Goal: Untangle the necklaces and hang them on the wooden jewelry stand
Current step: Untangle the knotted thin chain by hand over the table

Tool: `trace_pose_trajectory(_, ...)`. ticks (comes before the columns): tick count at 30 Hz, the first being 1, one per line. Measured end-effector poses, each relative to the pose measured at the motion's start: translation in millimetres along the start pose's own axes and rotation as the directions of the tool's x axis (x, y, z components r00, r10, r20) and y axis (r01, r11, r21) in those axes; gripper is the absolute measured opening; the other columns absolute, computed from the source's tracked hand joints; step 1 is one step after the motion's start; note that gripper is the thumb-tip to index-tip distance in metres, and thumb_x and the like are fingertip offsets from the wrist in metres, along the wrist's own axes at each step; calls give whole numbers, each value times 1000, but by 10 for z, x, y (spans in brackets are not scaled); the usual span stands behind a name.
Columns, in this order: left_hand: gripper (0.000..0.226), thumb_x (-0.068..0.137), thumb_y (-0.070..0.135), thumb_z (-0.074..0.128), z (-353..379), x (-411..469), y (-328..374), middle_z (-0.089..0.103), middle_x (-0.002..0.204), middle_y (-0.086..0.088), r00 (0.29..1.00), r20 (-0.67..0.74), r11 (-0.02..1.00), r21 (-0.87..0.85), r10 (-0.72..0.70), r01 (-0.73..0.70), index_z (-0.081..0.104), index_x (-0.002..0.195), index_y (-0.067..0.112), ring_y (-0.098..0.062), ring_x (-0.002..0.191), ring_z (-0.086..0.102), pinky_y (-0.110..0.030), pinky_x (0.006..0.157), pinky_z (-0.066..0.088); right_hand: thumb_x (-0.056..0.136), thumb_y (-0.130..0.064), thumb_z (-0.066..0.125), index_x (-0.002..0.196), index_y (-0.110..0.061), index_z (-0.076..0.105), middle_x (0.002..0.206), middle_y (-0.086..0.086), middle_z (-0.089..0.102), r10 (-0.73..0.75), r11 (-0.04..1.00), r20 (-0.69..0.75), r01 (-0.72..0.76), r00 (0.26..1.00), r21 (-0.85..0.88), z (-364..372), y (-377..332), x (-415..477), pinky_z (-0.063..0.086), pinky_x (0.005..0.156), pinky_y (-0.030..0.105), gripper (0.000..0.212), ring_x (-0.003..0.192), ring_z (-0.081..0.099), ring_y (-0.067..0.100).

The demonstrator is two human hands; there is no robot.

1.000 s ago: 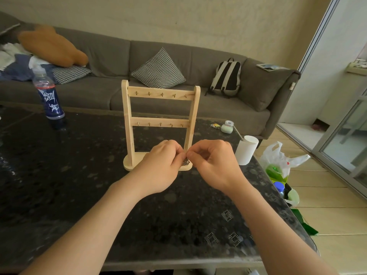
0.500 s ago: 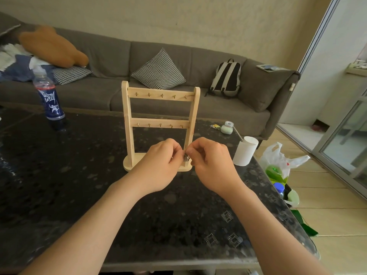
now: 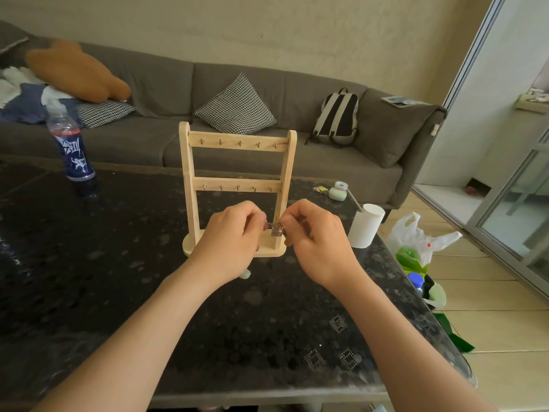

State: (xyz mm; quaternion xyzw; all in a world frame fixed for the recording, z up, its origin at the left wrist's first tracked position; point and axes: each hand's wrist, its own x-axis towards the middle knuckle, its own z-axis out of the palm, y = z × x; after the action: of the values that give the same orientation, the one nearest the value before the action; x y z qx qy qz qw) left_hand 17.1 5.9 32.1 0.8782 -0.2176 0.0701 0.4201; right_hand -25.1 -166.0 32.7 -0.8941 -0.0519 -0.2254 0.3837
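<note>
Both hands meet at frame centre: left hand point(image 3: 234, 237) and right hand point(image 3: 316, 237) each pinch the small tangle of necklaces point(image 3: 275, 229), which is stretched sideways between them. Directly behind rises the wooden jewelry stand point(image 3: 190, 179), its hooks point(image 3: 240, 143) bare and higher in the frame. The right hand is nearer the right post. A paper cup point(image 3: 365, 227) stands to the right and a bottle point(image 3: 73, 150) at upper left; neither blocks a lift.

A home living room is shown, indicated by a grey sofa point(image 3: 208, 138) with cushions point(image 3: 236, 107), a backpack point(image 3: 337, 117), a dark stone table point(image 3: 118, 278) and a sliding glass door point(image 3: 517, 203).
</note>
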Motion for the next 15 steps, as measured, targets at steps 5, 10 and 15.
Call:
trace_pose_trajectory(5,21,107,30,61,-35,-11,18,75,107,12,995,75,985,-163,62,-49,76,120,25,-10,101,71,-32,97,59,106,-19,63,95,-24,70,83,-8,74,45,994,-13,-44,999,101,-20,-2,-5,52,66,15,14,78,70,10)
trace_pose_trajectory(10,12,97,32,75,-31,-13,38,78,94,13,1000,23,981,-192,14,-9,82,106,26,-11,93,74,-43,93,63,105,-21,65,101,-20,74,80,-8,76,63,988,5,-63,998,141,-15,-1,-11,56,67,18,10,76,74,9)
trace_pose_trajectory(15,4,93,29,81,-26,-8,43,76,91,13,1000,-14,982,-190,-20,17,79,97,28,-10,92,73,-40,90,64,105,-22,65,97,-23,70,81,-11,72,32,999,-24,-32,999,2,0,10,-9,59,70,26,9,76,70,9)
